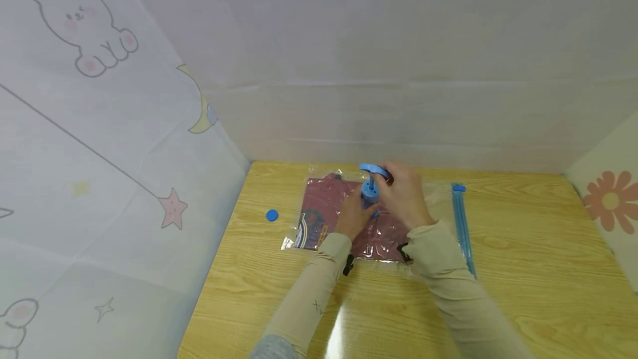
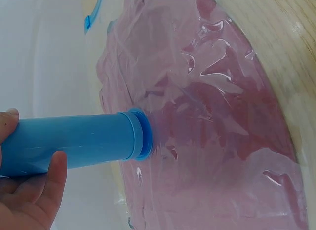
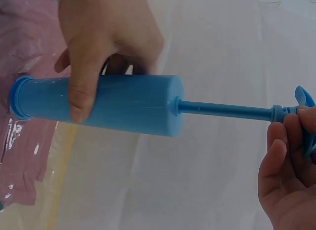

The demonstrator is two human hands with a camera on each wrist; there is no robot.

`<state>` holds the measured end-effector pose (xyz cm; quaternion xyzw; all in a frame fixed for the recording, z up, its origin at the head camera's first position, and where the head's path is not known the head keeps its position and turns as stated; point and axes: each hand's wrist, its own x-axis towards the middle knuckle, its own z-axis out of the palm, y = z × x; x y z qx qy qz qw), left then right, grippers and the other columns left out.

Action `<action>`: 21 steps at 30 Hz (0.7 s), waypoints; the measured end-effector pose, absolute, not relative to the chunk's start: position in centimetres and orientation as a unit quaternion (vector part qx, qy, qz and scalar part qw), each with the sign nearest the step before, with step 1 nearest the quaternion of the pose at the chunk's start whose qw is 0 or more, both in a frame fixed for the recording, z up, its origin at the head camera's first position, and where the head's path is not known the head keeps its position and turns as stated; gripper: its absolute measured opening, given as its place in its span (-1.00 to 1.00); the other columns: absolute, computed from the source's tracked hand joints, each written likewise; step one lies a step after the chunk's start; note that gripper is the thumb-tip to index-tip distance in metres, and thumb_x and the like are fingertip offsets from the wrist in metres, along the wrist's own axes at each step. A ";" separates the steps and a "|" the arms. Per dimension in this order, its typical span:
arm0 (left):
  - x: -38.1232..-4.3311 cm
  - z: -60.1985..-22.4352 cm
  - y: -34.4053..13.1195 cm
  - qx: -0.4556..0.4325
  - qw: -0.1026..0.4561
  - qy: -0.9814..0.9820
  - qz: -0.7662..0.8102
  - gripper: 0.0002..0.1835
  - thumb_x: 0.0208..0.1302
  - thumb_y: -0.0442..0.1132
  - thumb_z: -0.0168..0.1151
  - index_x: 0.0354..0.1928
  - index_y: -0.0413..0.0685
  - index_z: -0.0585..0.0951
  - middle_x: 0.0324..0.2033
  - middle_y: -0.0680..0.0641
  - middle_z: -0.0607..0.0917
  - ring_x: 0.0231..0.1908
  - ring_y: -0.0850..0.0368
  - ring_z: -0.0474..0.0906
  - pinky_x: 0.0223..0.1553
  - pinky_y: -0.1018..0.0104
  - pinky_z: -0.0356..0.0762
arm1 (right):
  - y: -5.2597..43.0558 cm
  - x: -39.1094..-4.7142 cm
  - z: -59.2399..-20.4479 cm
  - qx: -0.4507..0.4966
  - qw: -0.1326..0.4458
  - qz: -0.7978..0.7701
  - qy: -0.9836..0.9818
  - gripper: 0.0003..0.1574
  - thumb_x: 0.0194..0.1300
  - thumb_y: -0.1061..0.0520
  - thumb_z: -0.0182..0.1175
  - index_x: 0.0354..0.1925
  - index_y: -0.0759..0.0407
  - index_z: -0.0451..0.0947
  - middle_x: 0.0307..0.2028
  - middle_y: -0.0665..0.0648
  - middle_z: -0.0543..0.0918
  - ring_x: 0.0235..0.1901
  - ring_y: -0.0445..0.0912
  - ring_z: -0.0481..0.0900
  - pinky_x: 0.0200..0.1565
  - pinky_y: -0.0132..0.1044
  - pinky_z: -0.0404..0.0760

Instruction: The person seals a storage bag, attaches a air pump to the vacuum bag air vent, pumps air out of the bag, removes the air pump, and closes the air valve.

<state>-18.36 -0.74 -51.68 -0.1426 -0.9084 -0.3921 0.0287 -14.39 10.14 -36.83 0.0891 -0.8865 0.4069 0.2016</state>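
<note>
A blue hand pump [image 3: 133, 104] stands upright on a clear vacuum storage bag [image 1: 438, 204], its base set on the bag's blue valve [image 2: 143, 134]. Inside the bag lies a folded dark pink garment [image 1: 319, 198] with a printed patch. My left hand [image 1: 353, 215] is wrapped around the pump's barrel, thumb on one side and fingers on the other. My right hand [image 1: 404, 193] grips the pump's handle [image 1: 374, 169] at the top. The plunger rod [image 3: 227, 110] is drawn well out of the barrel. Wrinkles run over the film around the valve.
On the wooden table [image 1: 523, 226], a round blue cap [image 1: 271, 215] lies left of the bag. A blue zip strip with a slider [image 1: 459, 188] closes the bag's right end. Light cloth walls [image 1: 349, 71] stand behind and to the left.
</note>
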 end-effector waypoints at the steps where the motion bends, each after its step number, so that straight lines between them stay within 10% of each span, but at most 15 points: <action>1: -18.3 -51.7 -0.7 -0.143 0.030 -0.908 -0.392 -0.41 0.25 -0.06 0.32 0.26 -0.07 0.40 0.03 -0.16 0.68 0.05 -0.05 0.62 0.08 0.09 0.59 | 10.2 -14.4 -37.2 0.082 0.189 0.408 -0.889 -0.82 0.31 0.24 0.19 -0.20 0.36 0.63 -0.38 0.26 0.68 -0.47 0.00 0.54 -0.41 -0.22 0.49; 21: -18.2 -51.3 -0.9 -0.145 0.025 -0.911 -0.386 -0.47 0.24 -0.08 0.33 0.21 -0.01 0.44 0.05 -0.09 0.67 0.06 0.00 0.61 0.11 0.16 0.57 | 10.7 -15.2 -41.4 0.052 0.120 0.377 -0.917 -0.77 0.33 0.19 0.17 -0.12 0.30 0.63 -0.24 0.27 0.72 -0.36 0.07 0.63 -0.29 -0.07 0.57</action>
